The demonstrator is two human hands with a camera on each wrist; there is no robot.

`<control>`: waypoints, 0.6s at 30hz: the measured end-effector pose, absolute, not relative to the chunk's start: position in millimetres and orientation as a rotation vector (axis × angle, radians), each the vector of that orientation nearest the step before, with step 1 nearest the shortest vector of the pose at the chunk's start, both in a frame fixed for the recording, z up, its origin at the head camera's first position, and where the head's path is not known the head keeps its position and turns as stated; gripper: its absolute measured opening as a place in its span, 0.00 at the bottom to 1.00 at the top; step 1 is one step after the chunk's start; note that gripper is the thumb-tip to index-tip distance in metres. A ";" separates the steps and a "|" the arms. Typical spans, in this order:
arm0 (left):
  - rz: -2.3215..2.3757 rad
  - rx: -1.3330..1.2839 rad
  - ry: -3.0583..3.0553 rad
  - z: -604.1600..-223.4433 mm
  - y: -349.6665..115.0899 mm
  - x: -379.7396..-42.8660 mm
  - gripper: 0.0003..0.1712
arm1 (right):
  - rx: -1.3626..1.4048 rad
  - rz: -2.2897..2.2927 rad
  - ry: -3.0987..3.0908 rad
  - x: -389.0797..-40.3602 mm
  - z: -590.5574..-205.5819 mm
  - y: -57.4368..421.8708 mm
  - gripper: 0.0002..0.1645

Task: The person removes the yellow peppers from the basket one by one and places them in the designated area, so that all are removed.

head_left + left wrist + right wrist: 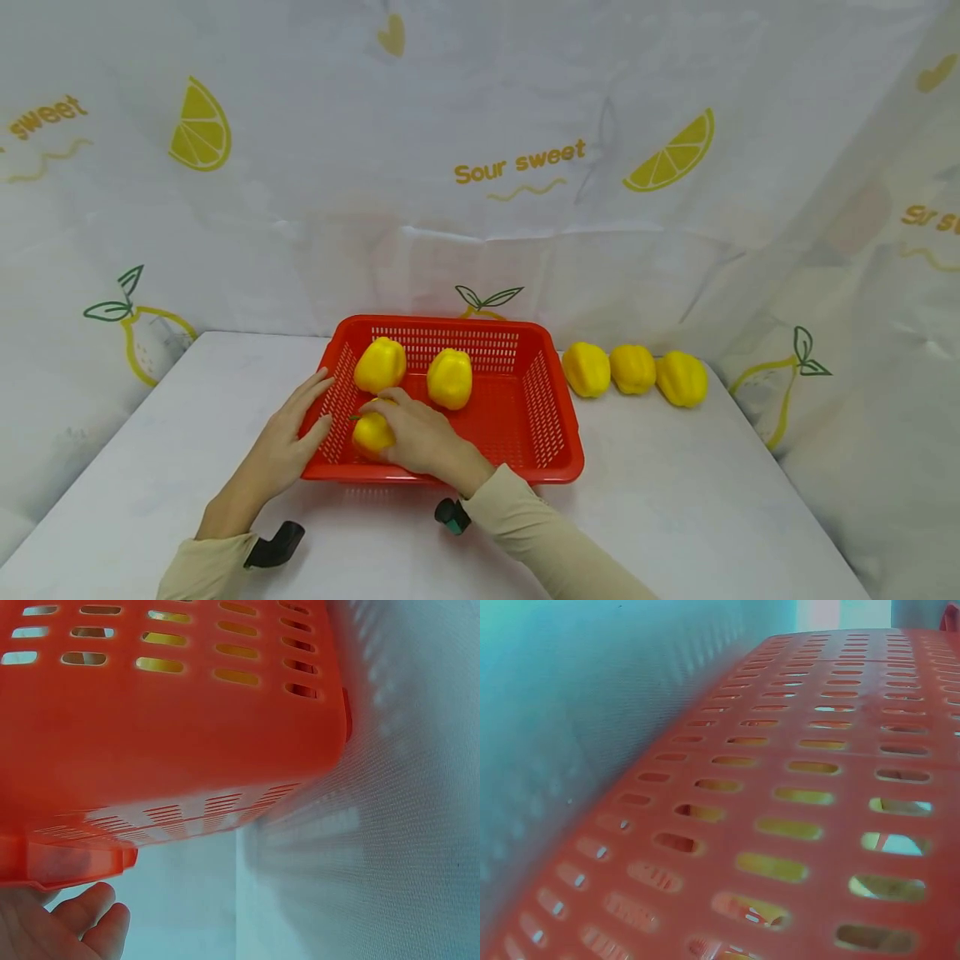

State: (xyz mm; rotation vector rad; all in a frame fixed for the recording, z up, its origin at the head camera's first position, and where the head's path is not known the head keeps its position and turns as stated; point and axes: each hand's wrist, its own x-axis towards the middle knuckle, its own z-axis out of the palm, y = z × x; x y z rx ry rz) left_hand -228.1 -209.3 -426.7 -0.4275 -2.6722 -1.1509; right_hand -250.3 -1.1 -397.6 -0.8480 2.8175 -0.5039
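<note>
A red plastic basket [525, 475] with slotted walls stands on the table. Inside its front left part, my right hand [422, 435] grips a yellow bell pepper [371, 435], fingers over its top. My left hand [281, 446] is at the basket's left rim, fingers spread; in the left wrist view its fingertips [105, 926] are just beside the rim. Two more yellow peppers lie in the basket, one at the back left [381, 365] and one near the middle [450, 379]. In the right wrist view the basket's wall [840, 772] hides the hand, with yellow showing through the slots.
Right of the basket, three yellow peppers lie in a row: one near the rim [587, 369], a middle one [632, 369] and an outer one [682, 378]. A lemon-printed white cloth [480, 100] hangs behind the white table [675, 492]. Black wrist cameras sit under both wrists.
</note>
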 end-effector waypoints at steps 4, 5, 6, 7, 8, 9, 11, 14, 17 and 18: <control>-1.152 -0.423 -2.670 -426.2 -208.7 -226.9 0.30 | -0.820 -0.564 2.820 -250.1 -397.7 -0.3 0.30; -1.153 -0.421 -2.671 -426.2 -208.5 -226.8 0.31 | -0.820 -0.585 2.816 -250.1 -397.5 0.1 0.29; -1.155 -0.419 -2.672 -425.9 -208.4 -226.8 0.31 | -0.818 -0.605 2.811 -250.2 -397.6 0.5 0.28; -1.158 -0.418 -2.674 -425.8 -208.5 -226.8 0.31 | -0.813 -0.624 2.807 -250.2 -397.7 0.9 0.27; -1.157 -0.417 -2.676 -425.7 -208.5 -226.9 0.31 | -0.803 -0.648 2.803 -250.4 -397.9 1.0 0.26; -1.157 -0.416 -2.678 -425.5 -208.5 -227.0 0.31 | -0.793 -0.672 2.800 -250.6 -398.3 1.2 0.25; -1.161 -0.414 -2.682 -424.9 -208.4 -226.9 0.31 | -0.771 -0.714 2.795 -250.7 -398.5 1.5 0.24; -1.159 -0.412 -2.685 -424.1 -208.0 -226.8 0.31 | -0.737 -0.762 2.784 -250.6 -398.9 1.6 0.24; -1.158 -0.413 -2.686 -423.9 -207.8 -226.6 0.31 | -0.715 -0.789 2.775 -250.5 -399.5 2.2 0.26; -1.158 -0.412 -2.686 -424.0 -207.8 -226.6 0.31 | -0.706 -0.797 2.773 -250.7 -400.0 2.4 0.26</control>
